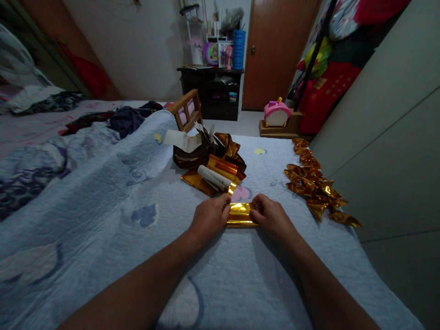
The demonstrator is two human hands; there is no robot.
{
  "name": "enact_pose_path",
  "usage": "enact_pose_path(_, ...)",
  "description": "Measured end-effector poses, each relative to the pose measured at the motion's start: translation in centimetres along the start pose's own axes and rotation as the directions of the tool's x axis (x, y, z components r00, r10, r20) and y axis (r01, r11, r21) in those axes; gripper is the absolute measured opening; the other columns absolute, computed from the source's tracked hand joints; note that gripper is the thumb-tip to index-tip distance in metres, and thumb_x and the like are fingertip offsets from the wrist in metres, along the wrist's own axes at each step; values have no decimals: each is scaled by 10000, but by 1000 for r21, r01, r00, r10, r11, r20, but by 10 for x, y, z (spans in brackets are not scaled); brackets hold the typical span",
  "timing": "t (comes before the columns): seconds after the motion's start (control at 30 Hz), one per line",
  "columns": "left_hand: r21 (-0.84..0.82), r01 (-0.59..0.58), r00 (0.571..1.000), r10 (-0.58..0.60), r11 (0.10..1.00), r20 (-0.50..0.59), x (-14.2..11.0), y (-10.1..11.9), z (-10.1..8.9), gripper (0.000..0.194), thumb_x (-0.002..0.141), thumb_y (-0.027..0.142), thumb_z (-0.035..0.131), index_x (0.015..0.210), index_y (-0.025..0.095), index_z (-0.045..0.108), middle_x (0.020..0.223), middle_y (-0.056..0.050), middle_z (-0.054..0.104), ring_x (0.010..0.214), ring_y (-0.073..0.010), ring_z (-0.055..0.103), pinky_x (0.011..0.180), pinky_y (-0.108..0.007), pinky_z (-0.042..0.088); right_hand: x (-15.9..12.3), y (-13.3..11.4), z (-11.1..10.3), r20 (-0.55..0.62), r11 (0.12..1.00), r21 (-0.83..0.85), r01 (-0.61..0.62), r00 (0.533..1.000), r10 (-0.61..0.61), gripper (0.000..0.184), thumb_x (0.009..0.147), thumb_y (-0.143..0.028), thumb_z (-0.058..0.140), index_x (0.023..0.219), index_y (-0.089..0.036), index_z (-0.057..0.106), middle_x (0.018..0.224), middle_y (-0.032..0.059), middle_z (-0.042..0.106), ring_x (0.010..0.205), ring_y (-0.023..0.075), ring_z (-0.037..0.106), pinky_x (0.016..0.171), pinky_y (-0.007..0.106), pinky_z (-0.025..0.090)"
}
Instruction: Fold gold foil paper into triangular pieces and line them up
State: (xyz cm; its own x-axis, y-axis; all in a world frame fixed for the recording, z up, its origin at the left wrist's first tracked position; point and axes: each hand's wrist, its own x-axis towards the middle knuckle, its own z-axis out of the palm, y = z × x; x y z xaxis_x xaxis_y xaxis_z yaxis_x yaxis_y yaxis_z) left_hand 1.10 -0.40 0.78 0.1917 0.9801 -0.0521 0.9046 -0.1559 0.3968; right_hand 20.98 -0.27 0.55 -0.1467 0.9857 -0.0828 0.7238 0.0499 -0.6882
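Note:
A shiny sheet of gold foil paper (240,214) lies on the blue quilt, curled over along its edges. My left hand (210,216) grips its left end with thumb and fingers closed. At the opposite end, my right hand (270,213) pinches the same sheet. Just beyond my left hand is a loose pile of gold paper (222,167) with white rolled sheets (213,177) on top. Behind that sits a thick stack of dark brown-edged papers (192,155), with pale sheets sticking up. Several folded gold paper pieces (314,183) form a heap along the right side.
The patterned quilt (137,256) covers the bed and rises in a ridge at left, near rumpled clothes (127,120). A wooden bed rail (187,110) stands at the far end. Beyond are a dark cabinet (211,98), a pink toy case (277,113) and a door (275,55).

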Motion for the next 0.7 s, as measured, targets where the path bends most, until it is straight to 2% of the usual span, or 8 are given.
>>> enact_pose_path(0.33,11,17,1000,-17,1000,19,-1,2,-3,199,959,294,539,1099,247,672,886,-36,760,823,-217,702,685,-285,415,1,-1,0,8,1000,9,-17,1000,17,124,801,-105,586,880,-201,584,686,-30,602,647,147,559,613,249,348)
enact_pose_path(0.7,-28,-2,1000,1,1000,-15,1,-1,2,180,965,285,543,1070,250,686,929,-28,772,856,-219,713,706,-284,427,1,1,2,-10,1000,2,-24,1000,24,118,801,-113,590,882,-199,587,686,-32,602,647,143,550,607,249,345)
